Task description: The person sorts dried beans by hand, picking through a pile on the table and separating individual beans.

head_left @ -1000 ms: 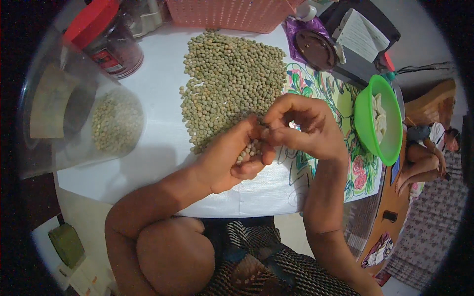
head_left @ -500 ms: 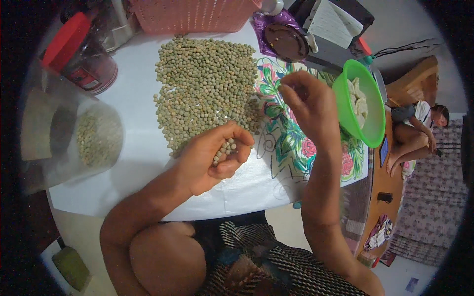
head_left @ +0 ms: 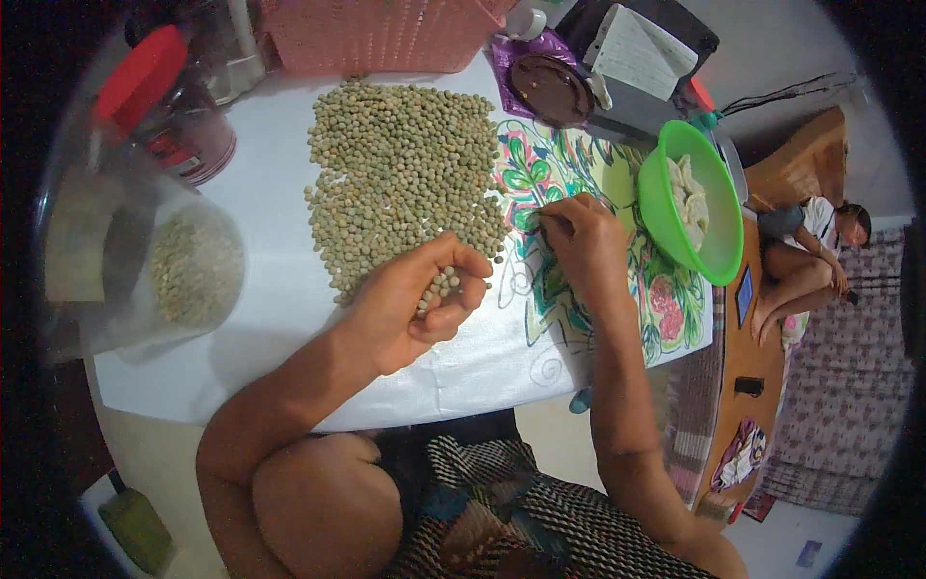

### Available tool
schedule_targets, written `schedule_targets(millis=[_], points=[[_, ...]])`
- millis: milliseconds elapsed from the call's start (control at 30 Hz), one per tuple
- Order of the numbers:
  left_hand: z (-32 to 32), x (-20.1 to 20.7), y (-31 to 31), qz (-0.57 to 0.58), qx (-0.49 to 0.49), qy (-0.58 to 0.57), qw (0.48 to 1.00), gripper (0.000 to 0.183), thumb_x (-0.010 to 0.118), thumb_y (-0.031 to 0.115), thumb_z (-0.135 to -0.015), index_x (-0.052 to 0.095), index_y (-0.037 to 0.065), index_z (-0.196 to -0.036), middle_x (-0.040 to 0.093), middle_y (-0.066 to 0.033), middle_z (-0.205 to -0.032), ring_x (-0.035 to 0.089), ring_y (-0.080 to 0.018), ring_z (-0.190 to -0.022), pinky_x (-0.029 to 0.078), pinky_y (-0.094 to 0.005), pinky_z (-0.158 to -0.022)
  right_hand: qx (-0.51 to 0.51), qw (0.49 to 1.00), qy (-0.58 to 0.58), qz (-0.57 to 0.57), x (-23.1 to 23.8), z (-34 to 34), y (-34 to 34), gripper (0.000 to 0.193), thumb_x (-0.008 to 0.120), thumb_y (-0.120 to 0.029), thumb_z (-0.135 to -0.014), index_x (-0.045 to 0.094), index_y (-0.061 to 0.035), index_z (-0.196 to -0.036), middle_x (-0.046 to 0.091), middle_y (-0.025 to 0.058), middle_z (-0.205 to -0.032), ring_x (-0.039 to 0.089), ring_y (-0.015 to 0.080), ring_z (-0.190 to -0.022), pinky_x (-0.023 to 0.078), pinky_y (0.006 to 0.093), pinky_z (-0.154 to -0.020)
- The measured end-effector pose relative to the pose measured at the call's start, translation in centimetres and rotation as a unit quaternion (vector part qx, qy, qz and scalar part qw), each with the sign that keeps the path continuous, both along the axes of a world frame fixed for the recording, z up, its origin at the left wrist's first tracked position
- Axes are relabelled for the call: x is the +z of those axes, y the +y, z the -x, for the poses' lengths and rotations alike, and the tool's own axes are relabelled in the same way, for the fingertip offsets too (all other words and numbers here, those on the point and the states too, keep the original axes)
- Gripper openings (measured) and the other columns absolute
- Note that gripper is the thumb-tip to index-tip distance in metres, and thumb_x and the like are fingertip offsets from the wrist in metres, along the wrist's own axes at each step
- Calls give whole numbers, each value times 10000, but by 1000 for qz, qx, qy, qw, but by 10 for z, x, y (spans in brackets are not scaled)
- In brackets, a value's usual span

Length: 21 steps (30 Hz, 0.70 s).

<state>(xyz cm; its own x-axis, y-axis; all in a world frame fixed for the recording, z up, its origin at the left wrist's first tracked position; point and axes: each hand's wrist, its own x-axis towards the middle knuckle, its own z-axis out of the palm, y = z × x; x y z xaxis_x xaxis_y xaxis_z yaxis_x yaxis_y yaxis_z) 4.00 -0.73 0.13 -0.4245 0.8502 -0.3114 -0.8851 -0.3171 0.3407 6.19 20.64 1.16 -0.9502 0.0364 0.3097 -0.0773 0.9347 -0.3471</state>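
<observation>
A broad single layer of dried green peas (head_left: 405,164) lies spread on the white table cover (head_left: 280,376). At its near edge my left hand (head_left: 415,304) is cupped, its curled fingers closed round several dried peas (head_left: 442,288). To the right, over the flowered part of the cover (head_left: 540,289), my right hand (head_left: 585,246) has thumb and fingertips pinched together. Whatever may be between those fingertips is too small to make out. Just beyond it sits a bright green bowl (head_left: 654,207) with pale, folded pieces in it.
On the left stand a clear plastic container (head_left: 227,280) with more peas and a red-lidded jar (head_left: 198,154). A pink basket (head_left: 386,39), a brown round lid (head_left: 552,89) and a purple packet (head_left: 506,72) are at the back. Another person (head_left: 815,241) sits at the far right.
My right hand has come down and a little left, from beside the green bowl toward the peas. The left hand stays cupped round its peas.
</observation>
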Motion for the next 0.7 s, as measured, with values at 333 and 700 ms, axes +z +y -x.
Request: schedule_targets(millis=[333, 700], points=[[-1, -1, -3, -8, 15, 0, 1000, 350, 333, 350, -882, 505, 46, -860, 464, -50, -674, 333, -48, -399, 222, -141, -315, 1, 998, 14, -53, -1, 5, -4, 47, 557, -91, -725, 556, -53, -753, 552, 127, -704, 543, 283, -547, 440, 349, -512], [1, -4, -7, -28, 29, -28, 999, 388, 307, 345, -888, 497, 7, -896, 482, -43, -683, 298, -50, -408, 202, -159, -336, 247, 835, -236, 432, 59, 23, -47, 81, 591, -74, -749, 550, -5, -765, 544, -7, -688, 492, 50, -626, 404, 189, -560]])
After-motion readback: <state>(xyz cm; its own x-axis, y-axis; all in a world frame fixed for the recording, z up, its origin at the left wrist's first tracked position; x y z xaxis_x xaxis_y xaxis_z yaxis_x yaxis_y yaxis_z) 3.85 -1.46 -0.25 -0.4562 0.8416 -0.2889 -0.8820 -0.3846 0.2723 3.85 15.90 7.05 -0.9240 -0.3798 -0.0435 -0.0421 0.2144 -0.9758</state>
